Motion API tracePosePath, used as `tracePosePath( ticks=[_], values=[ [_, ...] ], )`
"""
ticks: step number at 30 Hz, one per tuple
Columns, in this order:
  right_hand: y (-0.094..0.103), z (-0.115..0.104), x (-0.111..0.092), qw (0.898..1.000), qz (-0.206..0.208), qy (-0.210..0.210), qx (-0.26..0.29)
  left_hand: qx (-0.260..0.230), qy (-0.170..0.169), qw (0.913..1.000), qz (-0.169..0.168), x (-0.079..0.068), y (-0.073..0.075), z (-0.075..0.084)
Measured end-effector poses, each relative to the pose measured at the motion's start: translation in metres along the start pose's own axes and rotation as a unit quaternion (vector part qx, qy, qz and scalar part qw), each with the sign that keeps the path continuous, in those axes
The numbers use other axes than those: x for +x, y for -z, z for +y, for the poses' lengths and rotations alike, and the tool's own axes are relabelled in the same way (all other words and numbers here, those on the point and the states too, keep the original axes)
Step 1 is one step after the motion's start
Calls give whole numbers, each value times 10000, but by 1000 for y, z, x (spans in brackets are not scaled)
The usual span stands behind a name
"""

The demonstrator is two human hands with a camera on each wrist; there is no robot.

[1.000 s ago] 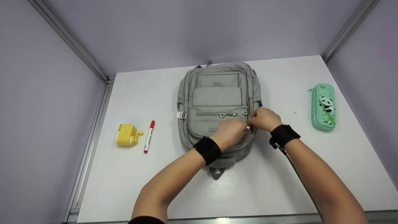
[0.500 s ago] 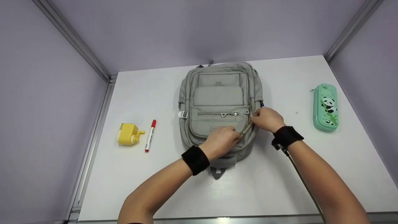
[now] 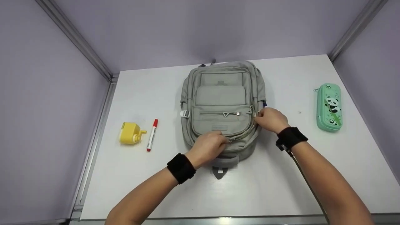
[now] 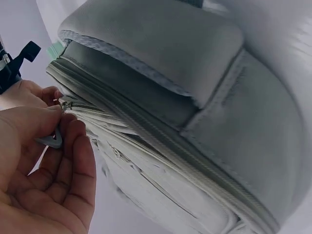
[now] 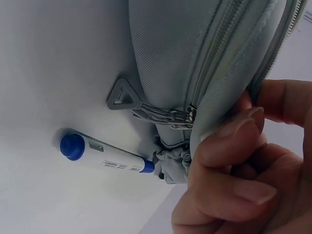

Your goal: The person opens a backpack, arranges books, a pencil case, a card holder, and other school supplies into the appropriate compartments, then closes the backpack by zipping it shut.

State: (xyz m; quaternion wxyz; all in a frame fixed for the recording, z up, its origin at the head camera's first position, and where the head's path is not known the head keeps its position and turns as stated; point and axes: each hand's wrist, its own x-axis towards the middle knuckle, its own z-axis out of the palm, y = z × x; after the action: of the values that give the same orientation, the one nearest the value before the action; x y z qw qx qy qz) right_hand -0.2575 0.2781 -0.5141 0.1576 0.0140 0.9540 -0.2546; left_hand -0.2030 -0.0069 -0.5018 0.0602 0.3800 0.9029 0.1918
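A gray bag [image 3: 220, 95] lies in the middle of the white table [image 3: 218, 200], front side up. The person's left hand [image 3: 208, 147] pinches a zipper pull [image 4: 52, 140] between thumb and finger, at the end of the bag close to the person. The right hand [image 3: 272, 119] pinches the cloth edge [image 5: 222, 105] on the bag's right side, next to a zipper. Both wrists wear black bands [image 3: 181, 168].

A blue marker [image 5: 105, 153] lies on the table at the bag's right side, with one end by a bunched-up pocket [image 5: 173, 163]. To the left of the bag are a red marker [image 3: 152, 135] and, near it, a yellow sharpener [image 3: 129, 133] with a crank. A green pencil case [image 3: 330, 107] with pandas lies far to the right, well apart from the bag.
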Motion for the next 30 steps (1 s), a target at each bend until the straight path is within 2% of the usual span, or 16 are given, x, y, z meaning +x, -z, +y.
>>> tracePosePath(
  ticks=[2,4,7,10,13,15,18,25,30],
  values=[
    [0,-1,-2,9998,105,92,-138,-111,111,9999,21,-2,0,-2],
    [0,-4,-6,9983,394,308,-311,-171,167,9997,34,-2,-1,-2],
    [-2,-14,-15,9889,995,985,-499,-180,237,9996,26,-1,-3,-2],
    [-6,-28,-26,9681,1181,2113,-649,-162,306,9994,-11,1,-3,-1],
    [-13,-41,-35,9402,794,3196,-874,-173,390,9991,-67,2,-4,0],
    [-20,-46,-39,9225,584,3652,-1101,-217,436,9988,-97,4,-5,0],
    [-28,-52,-41,9102,547,3871,-1369,-303,512,9982,-77,6,-7,1],
    [-37,-53,-39,9137,606,3731,-1491,-440,764,9961,86,11,-9,1],
    [-39,-50,-40,9020,761,3954,-1559,-368,922,9950,116,9,-13,-2]
  ],
)
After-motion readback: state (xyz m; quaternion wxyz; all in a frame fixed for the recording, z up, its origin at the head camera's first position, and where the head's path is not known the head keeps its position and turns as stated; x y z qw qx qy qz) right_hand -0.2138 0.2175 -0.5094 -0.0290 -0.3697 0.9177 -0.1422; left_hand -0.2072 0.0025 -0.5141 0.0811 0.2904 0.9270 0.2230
